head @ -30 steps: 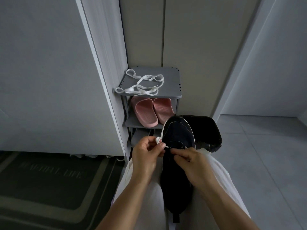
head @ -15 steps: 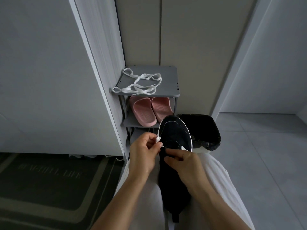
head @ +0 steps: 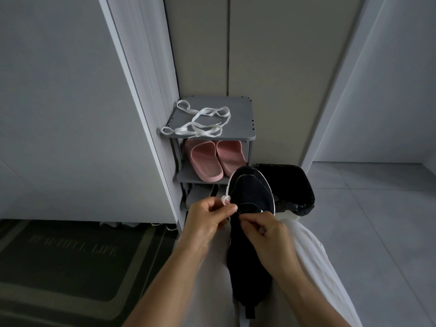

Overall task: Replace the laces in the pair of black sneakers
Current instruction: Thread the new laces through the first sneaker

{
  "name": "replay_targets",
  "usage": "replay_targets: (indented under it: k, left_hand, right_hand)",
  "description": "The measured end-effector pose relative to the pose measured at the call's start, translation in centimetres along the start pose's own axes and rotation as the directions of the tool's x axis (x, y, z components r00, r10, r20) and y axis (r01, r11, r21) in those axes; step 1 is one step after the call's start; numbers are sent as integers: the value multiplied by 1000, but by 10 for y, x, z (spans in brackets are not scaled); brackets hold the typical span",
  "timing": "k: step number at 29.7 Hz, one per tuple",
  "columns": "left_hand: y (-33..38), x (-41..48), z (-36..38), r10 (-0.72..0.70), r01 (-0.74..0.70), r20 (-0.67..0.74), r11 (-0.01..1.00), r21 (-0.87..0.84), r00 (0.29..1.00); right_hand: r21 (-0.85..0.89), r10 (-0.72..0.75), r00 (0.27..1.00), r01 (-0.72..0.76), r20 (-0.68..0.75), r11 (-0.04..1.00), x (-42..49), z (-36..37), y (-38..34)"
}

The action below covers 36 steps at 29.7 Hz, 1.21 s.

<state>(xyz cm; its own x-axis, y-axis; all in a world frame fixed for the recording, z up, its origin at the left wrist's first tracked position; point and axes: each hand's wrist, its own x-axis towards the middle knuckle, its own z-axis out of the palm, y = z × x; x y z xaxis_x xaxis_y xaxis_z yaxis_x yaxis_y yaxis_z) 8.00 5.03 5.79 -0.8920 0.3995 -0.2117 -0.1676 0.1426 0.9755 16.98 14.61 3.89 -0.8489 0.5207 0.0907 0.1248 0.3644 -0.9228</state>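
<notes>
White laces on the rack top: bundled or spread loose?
Spread loose: white laces sprawl in open loops across the rack top, one overhanging its left edge.

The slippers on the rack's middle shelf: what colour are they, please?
The slippers are pink, seen best in the head view.

Bare forearms (head: 179, 279), pale cloth (head: 316, 267) over legs.

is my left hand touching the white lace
Touching. The head view shows the left hand pinching the white lace by its looped end, beside the black sneaker.
</notes>
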Motion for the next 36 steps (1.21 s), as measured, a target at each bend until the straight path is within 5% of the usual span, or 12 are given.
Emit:
replay_targets:
  k: [6, 12, 19, 26, 31, 36]
  left_hand:
    - [7, 4, -5, 75, -87, 74, 980, 181, 994]
    - [-2, 7, 1, 288, -226, -34, 815, 533, 957]
    - [-2, 5, 2, 55, -48, -63, 993, 109, 996]
    - [-2, 4, 0, 43, -36, -53, 991, 132, 998]
    - [-3, 5, -1, 132, -114, -34, 941, 318, 991]
    - [-1, 5, 3, 26, -19, -40, 988, 154, 999]
  right_hand:
    - [-227, -116, 984, 84, -131, 970, 11, -2, 6]
    - [-367, -141, 986, 97, -93, 925, 13, 6, 3]
    - [-513, -304, 938, 180, -167, 839, 16, 11, 8]
    - [-536, -355, 917, 210, -182, 818, 17, 14, 11]
    - [-512, -335, 925, 203, -179, 835, 19, 16, 11]
    - [-490, -314, 931, 189, -186, 851, 20, 17, 14]
